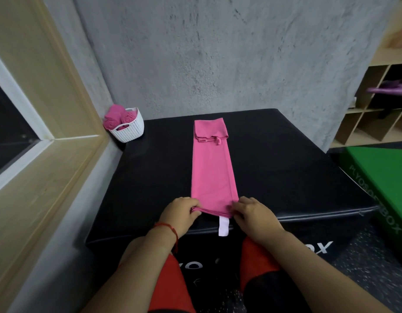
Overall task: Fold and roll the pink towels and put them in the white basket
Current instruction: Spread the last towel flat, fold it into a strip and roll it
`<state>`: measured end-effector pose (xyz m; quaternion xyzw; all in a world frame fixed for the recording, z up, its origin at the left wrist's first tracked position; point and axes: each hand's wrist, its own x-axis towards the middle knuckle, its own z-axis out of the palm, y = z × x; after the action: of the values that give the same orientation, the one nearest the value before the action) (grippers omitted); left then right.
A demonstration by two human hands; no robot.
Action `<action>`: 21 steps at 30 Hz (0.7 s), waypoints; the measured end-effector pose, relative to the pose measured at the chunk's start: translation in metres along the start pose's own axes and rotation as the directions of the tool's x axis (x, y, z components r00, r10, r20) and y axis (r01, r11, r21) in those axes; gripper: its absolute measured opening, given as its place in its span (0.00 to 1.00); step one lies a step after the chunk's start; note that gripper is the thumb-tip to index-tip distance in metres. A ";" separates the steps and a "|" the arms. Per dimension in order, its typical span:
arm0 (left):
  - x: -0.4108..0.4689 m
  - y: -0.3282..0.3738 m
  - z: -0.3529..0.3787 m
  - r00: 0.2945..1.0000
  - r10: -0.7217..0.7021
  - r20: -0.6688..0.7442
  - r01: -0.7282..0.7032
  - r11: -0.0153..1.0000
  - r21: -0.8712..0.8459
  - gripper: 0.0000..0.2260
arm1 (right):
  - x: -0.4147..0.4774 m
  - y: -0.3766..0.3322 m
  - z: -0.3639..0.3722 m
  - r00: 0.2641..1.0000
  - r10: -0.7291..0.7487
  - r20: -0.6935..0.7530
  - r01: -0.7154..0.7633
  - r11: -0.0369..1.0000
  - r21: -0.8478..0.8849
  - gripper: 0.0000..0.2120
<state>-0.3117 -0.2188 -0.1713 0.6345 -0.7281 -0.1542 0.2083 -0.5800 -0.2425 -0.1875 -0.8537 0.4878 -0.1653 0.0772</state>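
Several rolled pink towels [110,124]: sitting upright in the white basket [130,131], their spiral ends showing above the rim.
White basket: standing at 10 o'clock on the black padded box [285,177], at its far left corner, well apart from both hands.
Black padded box: filling the middle of the view and serving as the work surface, with white lettering on its front face.
Wall [218,53]: rough grey concrete, rising at 12 o'clock behind the box.
Window frame [48,109]: pale wood, running along the 9 o'clock side.
Green box [380,172]: lying at 3 o'clock, just beside the black one.
Shelf unit [376,123]: standing at 2 o'clock, holding a blurred purple item [389,89].
Pink towel [213,172]: lying flat as a long narrow strip down the centre of the box, from 12 to 6 o'clock, its far end folded back over itself; nothing is lying between it and the basket.
White tag [223,226]: hanging from the towel's near edge over the box front.
Left hand [179,213]: pinching the near left corner of the towel at 7 o'clock, fingers curled around the layered edge; a red string bracelet [170,229] is circling the wrist.
Right hand [254,216]: gripping the near right corner at 5 o'clock, fingers bent onto the cloth, knuckles up.
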 end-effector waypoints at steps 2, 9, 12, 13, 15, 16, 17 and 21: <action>0.001 -0.001 -0.001 0.996 -0.087 0.009 0.087 0.988 -0.128 0.04 | -0.004 0.010 0.002 0.999 0.036 -0.029 -0.032 0.993 0.110 0.10; 0.010 0.003 0.003 0.958 -0.285 -0.026 0.261 0.907 -0.330 0.03 | 0.022 0.015 0.000 0.959 0.279 0.052 -0.280 0.897 0.342 0.06; 0.014 0.009 0.009 0.947 -0.315 -0.067 0.294 0.929 -0.225 0.06 | 0.025 0.010 0.004 0.940 0.341 0.012 -0.329 0.898 0.294 0.08; 0.016 0.010 0.012 0.944 -0.318 -0.087 0.297 0.935 -0.195 0.06 | 0.024 0.010 0.006 0.939 0.343 -0.015 -0.325 0.902 0.285 0.07; 0.017 0.010 0.016 0.943 -0.309 -0.125 0.285 0.942 -0.175 0.07 | 0.022 0.012 0.008 0.941 0.328 -0.085 -0.293 0.914 0.280 0.07; 0.017 0.010 0.017 0.948 -0.282 -0.147 0.260 0.953 -0.154 0.09 | 0.022 0.014 0.009 0.943 0.309 -0.124 -0.265 0.922 0.283 0.07; 0.017 0.009 0.019 0.957 -0.229 -0.177 0.213 0.971 -0.105 0.11 | 0.022 0.017 0.010 0.946 0.276 -0.169 -0.223 0.934 0.279 0.07; 0.019 0.009 0.022 0.983 0.066 -0.173 -0.056 0.997 0.059 0.20 | 0.025 0.021 0.017 0.980 0.001 -0.198 0.030 0.988 0.154 0.11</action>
<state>-0.3327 -0.2367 -0.1836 0.6283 -0.7300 -0.0718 0.2591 -0.5790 -0.2758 -0.2047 -0.8279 0.4723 -0.2876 0.0940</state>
